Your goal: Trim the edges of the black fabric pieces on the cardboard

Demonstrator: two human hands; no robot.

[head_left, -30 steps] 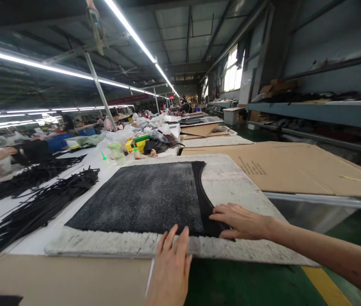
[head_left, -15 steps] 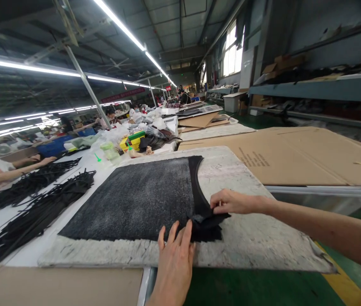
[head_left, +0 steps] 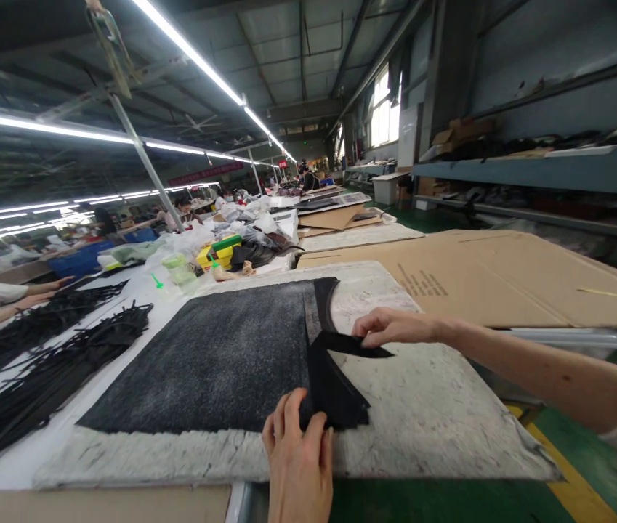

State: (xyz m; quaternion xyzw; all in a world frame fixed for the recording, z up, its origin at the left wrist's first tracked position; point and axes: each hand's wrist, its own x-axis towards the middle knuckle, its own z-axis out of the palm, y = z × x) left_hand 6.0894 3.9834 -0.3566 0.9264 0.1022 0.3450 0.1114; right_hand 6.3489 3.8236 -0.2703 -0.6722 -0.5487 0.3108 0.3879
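A stack of dark, grey-speckled fabric pieces [head_left: 221, 356] lies on a pale, stained padded board [head_left: 422, 414]. My left hand [head_left: 301, 454] rests at the stack's near edge, fingers bent and apart, the thumb off to the right, its tips touching the cloth. To the right, my right hand [head_left: 395, 327] is closed in a pinch on the end of a black fabric piece [head_left: 346, 344], lifted and folded back over the stack's right side. Plain black cloth with a curved edge shows beneath it. The fingertips' exact hold is partly hidden.
Bundles of black strips [head_left: 79, 363] lie on the white table at left, where another person's arms [head_left: 30, 298] reach in. Behind the board stand a yellow-green box [head_left: 221, 250] and plastic bags. Large cardboard [head_left: 482, 276] lies at right, blue shelving [head_left: 537, 168] beyond.
My right hand has drawn the black fabric piece up and slightly away, so more of it shows folded back. My left fingers have bent more at the near edge. The view has shifted slightly.
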